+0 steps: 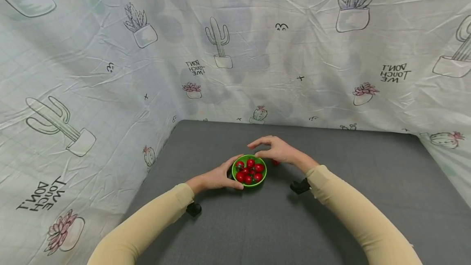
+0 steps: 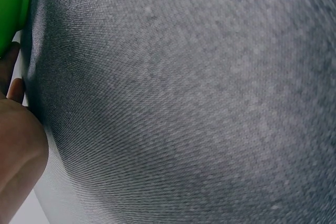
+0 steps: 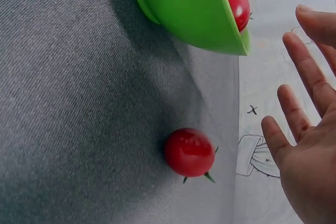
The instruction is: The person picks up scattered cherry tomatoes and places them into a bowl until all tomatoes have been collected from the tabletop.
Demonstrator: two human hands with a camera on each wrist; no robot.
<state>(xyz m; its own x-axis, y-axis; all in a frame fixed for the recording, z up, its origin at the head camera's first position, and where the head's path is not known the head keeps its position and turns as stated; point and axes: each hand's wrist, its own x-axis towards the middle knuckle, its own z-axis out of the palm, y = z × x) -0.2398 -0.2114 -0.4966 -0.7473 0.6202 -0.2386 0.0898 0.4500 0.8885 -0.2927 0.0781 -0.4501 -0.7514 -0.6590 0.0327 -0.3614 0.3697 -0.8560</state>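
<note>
A small green bowl (image 1: pixel 261 165) with several red cherry tomatoes (image 1: pixel 250 171) stands on the grey table (image 1: pixel 331 216). My left hand (image 1: pixel 220 176) grips the bowl's left rim, thumb at the front and fingers at the back. My right hand (image 1: pixel 274 149) hovers just right of the bowl with straight, spread fingers (image 3: pixel 294 111), holding nothing. One loose cherry tomato (image 3: pixel 189 151) lies on the table under that hand, partly hidden in the head view (image 1: pixel 275 162). The left wrist view shows only grey cloth, a sliver of the bowl (image 2: pixel 11 9) and part of my hand.
A wrinkled cactus-print sheet (image 1: pixel 110 72) walls the table at the back and both sides. Grey table surface stretches to the right and front of the bowl.
</note>
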